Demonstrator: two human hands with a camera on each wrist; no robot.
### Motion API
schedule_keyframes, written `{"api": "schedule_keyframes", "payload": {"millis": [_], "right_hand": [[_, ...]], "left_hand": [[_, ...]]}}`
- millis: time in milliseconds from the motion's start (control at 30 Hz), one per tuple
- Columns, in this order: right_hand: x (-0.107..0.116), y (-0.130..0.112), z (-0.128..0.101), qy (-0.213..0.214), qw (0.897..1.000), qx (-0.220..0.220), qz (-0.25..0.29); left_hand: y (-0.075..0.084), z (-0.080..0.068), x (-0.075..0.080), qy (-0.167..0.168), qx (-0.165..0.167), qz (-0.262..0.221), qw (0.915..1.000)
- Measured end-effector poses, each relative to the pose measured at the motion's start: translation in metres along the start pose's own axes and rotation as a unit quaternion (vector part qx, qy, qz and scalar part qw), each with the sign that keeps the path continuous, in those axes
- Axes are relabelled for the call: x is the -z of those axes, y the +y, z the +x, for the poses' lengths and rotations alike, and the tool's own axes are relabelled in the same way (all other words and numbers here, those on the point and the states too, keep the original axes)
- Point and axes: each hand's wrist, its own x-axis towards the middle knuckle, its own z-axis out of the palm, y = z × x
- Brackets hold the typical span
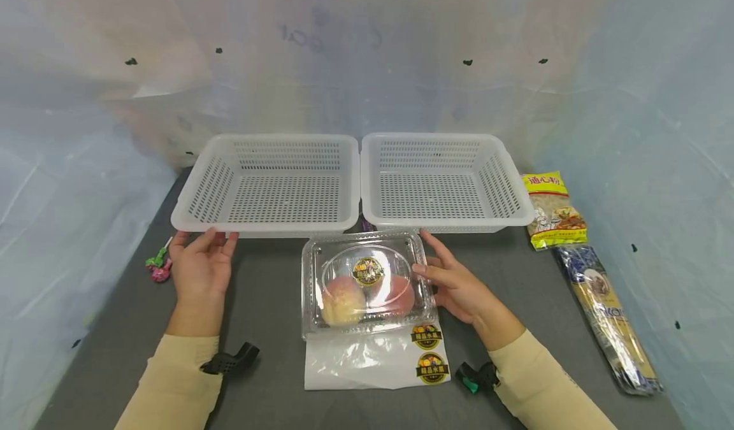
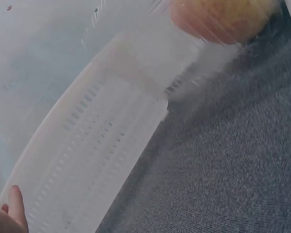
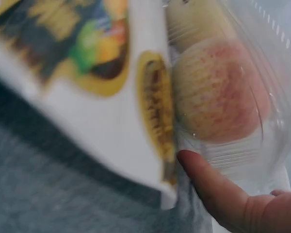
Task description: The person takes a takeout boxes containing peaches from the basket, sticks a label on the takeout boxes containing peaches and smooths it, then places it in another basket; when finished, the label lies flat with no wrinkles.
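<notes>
My right hand (image 1: 467,290) grips the right edge of a clear plastic fruit box (image 1: 367,315) with its lid on. A yellow-pink peach (image 3: 223,90) and a second reddish one show inside, under a round black-and-gold sticker (image 1: 368,271) on the lid. Along the box's near side extends a white sheet (image 1: 358,366) with more such stickers. My left hand (image 1: 202,271) is at the near rim of the left white basket (image 1: 264,229), fingertips right at the rim's edge. In the left wrist view, one fingertip (image 2: 17,204) shows against the basket's side.
A second white basket (image 1: 447,222) stands beside the first. Lollipops (image 1: 159,265) lie on the dark table at left. On the right are a yellow-topped pasta bag (image 1: 555,210) and a long blue-and-gold noodle pack (image 1: 608,318). Plastic sheeting (image 1: 367,48) walls the back and sides.
</notes>
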Motion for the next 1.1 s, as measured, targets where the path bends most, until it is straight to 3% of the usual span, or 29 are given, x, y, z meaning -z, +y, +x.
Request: {"api": "schedule_keyframes", "payload": {"millis": [100, 267, 433, 1100], "right_hand": [[0.0, 0.0, 0.001, 0.007, 1.0, -0.023, 0.008], [-0.004, 0.004, 0.004, 0.019, 0.998, -0.051, -0.021], [-0.01, 0.003, 0.005, 0.003, 0.999, -0.042, -0.033], [-0.014, -0.007, 0.002, -0.09, 0.994, -0.019, 0.056]], "left_hand": [[-0.001, -0.002, -0.001, 0.009, -0.011, 0.037, 0.9992], [-0.002, -0.002, -0.001, 0.011, -0.01, 0.038, 0.9992], [-0.001, -0.001, 0.0, 0.01, -0.007, 0.034, 0.9993], [-0.002, -0.001, 0.002, 0.002, -0.017, 0.03, 0.9994]]}}
